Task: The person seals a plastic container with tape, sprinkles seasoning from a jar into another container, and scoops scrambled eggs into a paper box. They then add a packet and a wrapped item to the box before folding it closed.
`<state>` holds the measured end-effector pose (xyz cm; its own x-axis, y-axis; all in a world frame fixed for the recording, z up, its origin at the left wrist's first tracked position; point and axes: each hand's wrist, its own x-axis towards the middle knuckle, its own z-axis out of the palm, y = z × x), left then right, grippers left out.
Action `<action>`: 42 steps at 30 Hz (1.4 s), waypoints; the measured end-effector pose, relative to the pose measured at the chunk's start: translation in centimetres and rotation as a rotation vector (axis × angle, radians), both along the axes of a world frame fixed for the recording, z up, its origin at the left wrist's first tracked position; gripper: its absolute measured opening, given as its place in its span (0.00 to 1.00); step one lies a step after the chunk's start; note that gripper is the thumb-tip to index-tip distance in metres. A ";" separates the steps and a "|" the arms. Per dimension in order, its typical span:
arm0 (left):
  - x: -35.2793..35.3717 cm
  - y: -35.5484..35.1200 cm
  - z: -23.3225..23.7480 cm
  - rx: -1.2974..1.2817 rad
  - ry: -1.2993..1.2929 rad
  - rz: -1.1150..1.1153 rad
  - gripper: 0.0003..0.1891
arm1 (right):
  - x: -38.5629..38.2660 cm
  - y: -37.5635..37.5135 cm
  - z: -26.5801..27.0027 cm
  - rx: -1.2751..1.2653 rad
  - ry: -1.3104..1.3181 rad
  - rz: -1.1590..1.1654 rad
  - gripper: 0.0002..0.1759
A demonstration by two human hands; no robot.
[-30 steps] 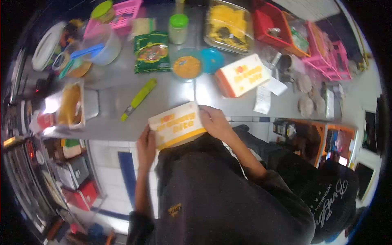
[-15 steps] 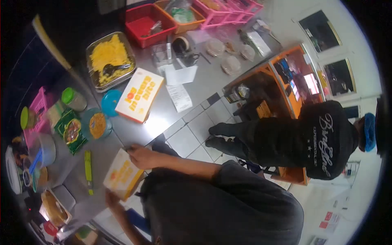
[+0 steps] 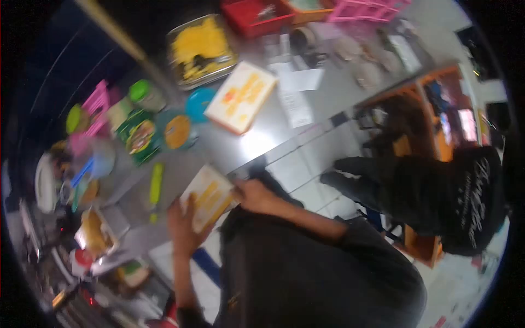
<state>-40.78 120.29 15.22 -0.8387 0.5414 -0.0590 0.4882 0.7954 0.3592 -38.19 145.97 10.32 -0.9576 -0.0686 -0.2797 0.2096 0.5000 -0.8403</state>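
Note:
A white and yellow cardboard food box (image 3: 210, 191) with yellow lettering is held between my two hands at the table's near edge. My left hand (image 3: 186, 225) grips its lower left side, with fingers over the printed face. At the opposite right corner, my right hand (image 3: 256, 197) is closed on the box; its fingertips are partly hidden and blurred. A second box of the same print (image 3: 241, 98) lies on the table farther up. Close to my left hand lies a yellow-green handled tool (image 3: 156, 183), its exact kind blurred.
On the steel table stand a tray of yellow shredded food (image 3: 202, 44), a green packet (image 3: 138, 136), a tub of brownish crumbs (image 3: 178, 131), a green-lidded jar (image 3: 146, 95) and a red bin (image 3: 257, 19). A person in black (image 3: 437, 188) is at the right.
The view has shifted, so the scene appears farther right. My left hand has moved up from the box's lower edge onto its face. My right hand stays at the other side.

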 end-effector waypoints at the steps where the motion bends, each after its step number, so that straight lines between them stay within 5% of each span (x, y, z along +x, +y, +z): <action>1: -0.2 0.0 0.3 -0.002 -0.007 0.003 0.51 | 0.2 -0.3 -0.9 -0.069 0.113 -0.053 0.16; 6: -0.8 1.7 2.1 -0.063 -0.020 0.058 0.50 | -0.2 -0.2 0.7 -0.315 0.067 -0.184 0.19; 8: -1.0 2.5 2.7 -0.079 -0.034 0.067 0.49 | -0.1 0.2 0.0 -0.257 0.087 -0.171 0.30; 17: -0.5 4.0 0.1 0.020 0.083 0.109 0.46 | 0.3 -1.5 -0.9 -0.370 0.131 -0.254 0.45; 24: 0.0 5.2 0.0 0.070 0.173 0.149 0.44 | -0.4 -1.2 0.0 -0.364 0.002 -0.263 0.46; 30: -0.2 5.9 0.6 0.008 0.174 0.167 0.40 | -1.0 -0.8 0.1 -0.228 0.155 -0.261 0.38; 38: -0.2 5.4 -0.1 0.040 0.210 0.179 0.41 | -2.6 0.8 2.6 -0.111 0.391 -0.247 0.14; 42: -0.2 5.3 0.1 0.042 0.192 0.175 0.42 | -1.8 1.5 1.1 -0.125 0.242 -0.243 0.11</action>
<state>-40.98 125.59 15.28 -0.9136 0.3854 0.1294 0.4064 0.8602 0.3080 -40.03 147.49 11.47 -0.9876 0.1499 -0.0467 0.0972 0.3508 -0.9314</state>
